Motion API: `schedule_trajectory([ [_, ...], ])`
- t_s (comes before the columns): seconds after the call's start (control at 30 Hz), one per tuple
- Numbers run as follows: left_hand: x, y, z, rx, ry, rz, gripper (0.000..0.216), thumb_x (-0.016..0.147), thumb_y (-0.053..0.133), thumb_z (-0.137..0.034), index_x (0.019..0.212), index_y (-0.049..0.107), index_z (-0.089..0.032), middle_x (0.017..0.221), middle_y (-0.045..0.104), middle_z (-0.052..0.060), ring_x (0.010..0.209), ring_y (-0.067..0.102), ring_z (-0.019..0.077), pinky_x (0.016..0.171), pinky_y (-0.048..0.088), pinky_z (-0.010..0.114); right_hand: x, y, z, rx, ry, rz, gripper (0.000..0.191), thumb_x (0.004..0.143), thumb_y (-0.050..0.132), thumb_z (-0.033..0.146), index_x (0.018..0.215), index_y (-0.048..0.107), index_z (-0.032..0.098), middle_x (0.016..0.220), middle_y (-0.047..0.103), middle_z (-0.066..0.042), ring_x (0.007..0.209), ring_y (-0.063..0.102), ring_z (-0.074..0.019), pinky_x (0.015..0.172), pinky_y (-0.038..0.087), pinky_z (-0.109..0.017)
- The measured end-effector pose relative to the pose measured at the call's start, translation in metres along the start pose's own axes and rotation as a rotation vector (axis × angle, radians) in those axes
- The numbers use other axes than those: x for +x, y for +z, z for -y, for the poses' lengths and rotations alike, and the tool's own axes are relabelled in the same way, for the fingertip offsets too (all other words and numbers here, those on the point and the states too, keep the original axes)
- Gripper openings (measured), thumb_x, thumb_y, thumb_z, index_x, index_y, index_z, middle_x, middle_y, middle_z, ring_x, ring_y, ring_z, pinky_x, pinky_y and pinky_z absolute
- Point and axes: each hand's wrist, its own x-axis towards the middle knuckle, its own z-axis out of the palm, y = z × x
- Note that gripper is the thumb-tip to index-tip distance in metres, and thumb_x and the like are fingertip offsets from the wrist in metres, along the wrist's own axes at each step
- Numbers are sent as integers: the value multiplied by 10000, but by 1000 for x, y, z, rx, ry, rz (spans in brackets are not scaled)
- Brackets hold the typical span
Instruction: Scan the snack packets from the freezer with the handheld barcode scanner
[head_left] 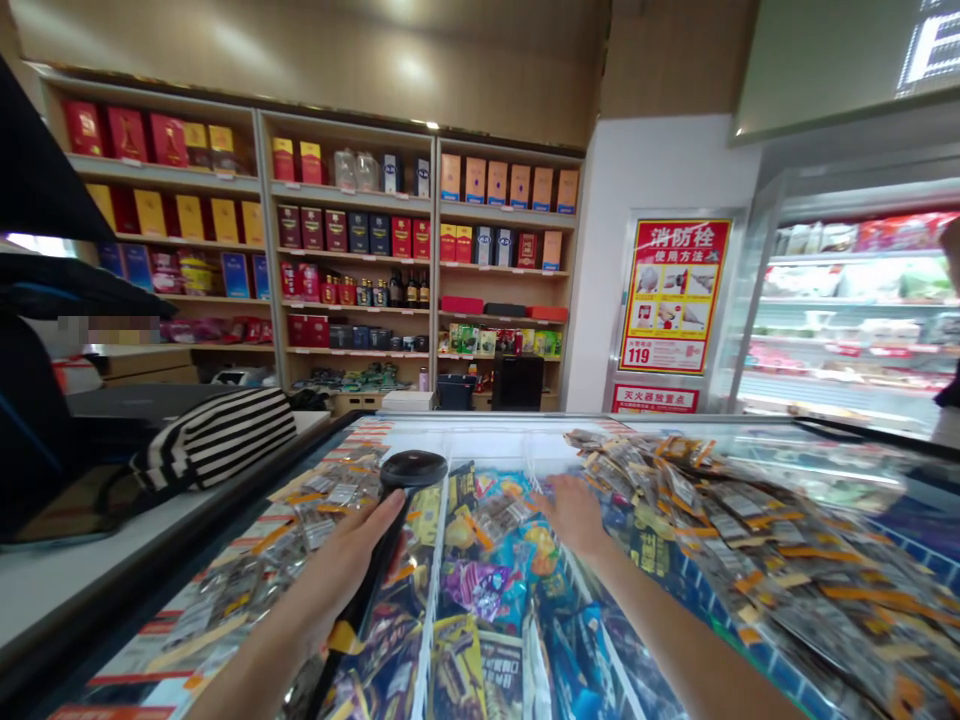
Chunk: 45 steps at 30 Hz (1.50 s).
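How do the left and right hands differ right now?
The left hand grips a black tool; no tool shows in the right hand. The left hand curls around the handle; the right hand is over colourful packets, grip unclear. Both hands are bare.

Head-worn view, facing forward and down, close over a freezer (487, 440), shelves (435, 250) farther off

Of 2 hands (365, 533), the left holds a black device (413, 468).
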Motion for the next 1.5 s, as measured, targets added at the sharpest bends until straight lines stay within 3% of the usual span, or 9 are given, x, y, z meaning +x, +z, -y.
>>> schedule_trajectory([
  [0.1,-1,1,1,-7,-1,51,398,616,457,-558,549,447,-165,432,487,-24,368,421,83,377,306,187,7,5,14,20,-53,135,473,712,379,491,1020,543,171,1048,536,-135,998,440,-288,781,343,-413],
  [0.23,-2,-2,-1,6,-20,65,397,613,469,-544,525,467,-157,426,484,-15,374,416,86,387,309,193,7,11,35,196,-294,115,424,760,368,350,1170,407,250,1253,378,-73,1116,347,-238,869,289,-393],
  [0.33,-5,-2,-5,41,-32,39,401,609,473,-544,509,478,-156,436,498,-3,385,421,91,401,322,201,0,10,43,272,-456,231,398,766,364,387,1134,452,260,1219,427,-60,1110,362,-227,895,267,-373],
  [0.5,-5,-1,-4,26,-46,68,392,626,461,-535,522,480,-158,403,484,-10,371,419,90,387,309,195,-11,-3,49,191,-585,220,409,763,350,441,1146,421,315,1225,417,-38,1101,365,-238,869,278,-379],
  [0.67,-4,-1,-2,-55,-99,102,373,611,494,-524,564,482,-154,443,509,-11,376,434,85,391,323,191,-4,-13,42,-36,-306,279,472,716,328,549,914,591,211,837,600,-107,798,543,-251,663,384,-353],
  [0.87,-9,0,-6,-117,-151,135,393,642,449,-542,573,475,-156,464,511,-9,370,434,78,380,324,185,5,-1,29,34,-313,156,559,612,548,431,1111,455,199,1067,525,-96,978,465,-239,786,341,-320],
  [1.13,-11,-1,-7,-168,-118,183,369,625,476,-523,572,460,-159,462,504,-14,360,426,77,365,316,188,15,12,15,320,-368,149,262,752,377,342,771,597,199,810,621,-23,787,545,-151,702,373,-237],
  [1.3,-10,-4,-7,-217,-116,197,357,619,490,-515,646,473,-160,461,499,-25,363,430,78,364,309,184,16,7,14,106,-87,-34,394,714,365,507,697,573,173,748,610,-78,738,551,-198,633,376,-278],
  [1.5,-11,-3,-7,-213,-131,197,364,632,482,-509,677,507,-149,465,511,-14,364,435,81,361,308,183,3,16,38,94,-114,151,342,620,492,485,761,555,180,760,616,-74,714,568,-208,545,367,-260],
])
